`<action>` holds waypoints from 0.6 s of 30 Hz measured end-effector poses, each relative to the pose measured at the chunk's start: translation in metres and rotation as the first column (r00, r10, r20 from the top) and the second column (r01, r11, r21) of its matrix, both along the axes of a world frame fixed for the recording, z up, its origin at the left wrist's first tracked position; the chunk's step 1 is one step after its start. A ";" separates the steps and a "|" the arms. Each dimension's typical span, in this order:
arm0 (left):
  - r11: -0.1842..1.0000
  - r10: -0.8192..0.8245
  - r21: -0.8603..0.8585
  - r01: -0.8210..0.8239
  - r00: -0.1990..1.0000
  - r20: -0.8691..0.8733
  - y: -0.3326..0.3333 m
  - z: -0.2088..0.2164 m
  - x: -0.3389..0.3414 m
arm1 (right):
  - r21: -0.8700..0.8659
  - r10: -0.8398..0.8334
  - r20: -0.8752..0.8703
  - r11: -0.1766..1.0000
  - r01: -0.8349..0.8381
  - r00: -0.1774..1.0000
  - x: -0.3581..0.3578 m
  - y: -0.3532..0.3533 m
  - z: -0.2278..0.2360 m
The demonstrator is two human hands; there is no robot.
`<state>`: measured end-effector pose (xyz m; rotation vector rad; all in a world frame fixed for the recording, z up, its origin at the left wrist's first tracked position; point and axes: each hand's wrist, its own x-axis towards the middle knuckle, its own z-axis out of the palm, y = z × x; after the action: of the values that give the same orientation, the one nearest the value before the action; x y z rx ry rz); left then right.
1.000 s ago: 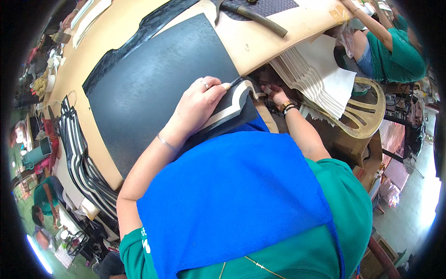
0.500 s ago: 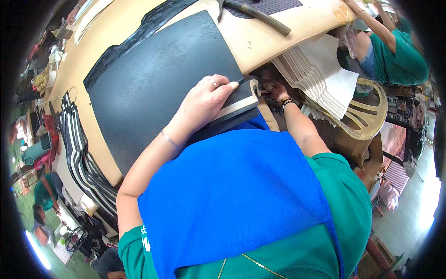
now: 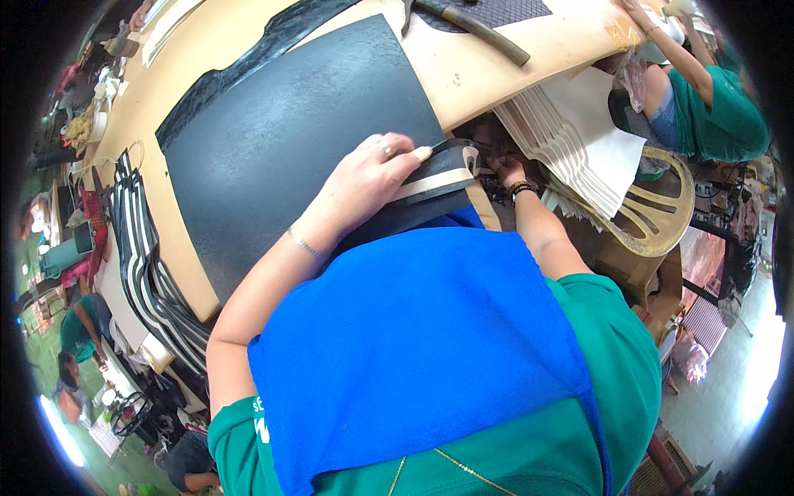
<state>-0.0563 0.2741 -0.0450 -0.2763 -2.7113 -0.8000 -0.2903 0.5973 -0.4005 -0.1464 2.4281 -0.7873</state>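
My left hand [image 3: 374, 172] rests on a black sheet [image 3: 289, 140] that looks like leather. Its thumb, with a pale covering at the tip, and fingers close on the dark upper edge of a black strip [image 3: 438, 201]. A cream band [image 3: 434, 183] runs along that strip and curls up at its right end. My right hand [image 3: 509, 171] is past the table's right edge, beside the curled end, over a shadowed space. Its fingertips are lost among dark things there, so I cannot tell what they touch.
A hammer [image 3: 484, 35] lies near the far table edge [image 3: 447, 91]. White layered strips [image 3: 562, 132] rest by a tan chair [image 3: 662, 215] at right. Black-and-white strips [image 3: 145, 256] hang at left. A co-worker in green [image 3: 719, 112] sits at far right.
The view has shifted slightly, moving the table things a little rightward. More of the cream band and black strip shows beside my left hand, which keeps its pinch. My right hand stays beyond the edge.
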 end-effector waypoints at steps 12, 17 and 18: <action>0.988 0.154 -0.014 -0.154 0.988 -0.028 -0.017 -0.003 0.052 | -0.083 -0.014 0.046 0.996 0.018 0.999 0.005 -0.002 0.008; 0.964 0.163 -0.217 -0.152 0.986 0.035 -0.021 0.003 0.060 | -0.048 0.008 0.103 0.999 -0.003 0.995 0.000 -0.003 0.012; 0.963 0.167 -0.224 -0.148 0.984 0.068 -0.020 0.004 0.063 | -0.050 -0.012 0.080 0.999 0.016 0.997 0.002 -0.003 0.014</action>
<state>0.0071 0.2539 -0.0412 -0.0719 -2.8608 -0.4803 -0.2887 0.5940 -0.3869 -0.1154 2.3375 -0.8457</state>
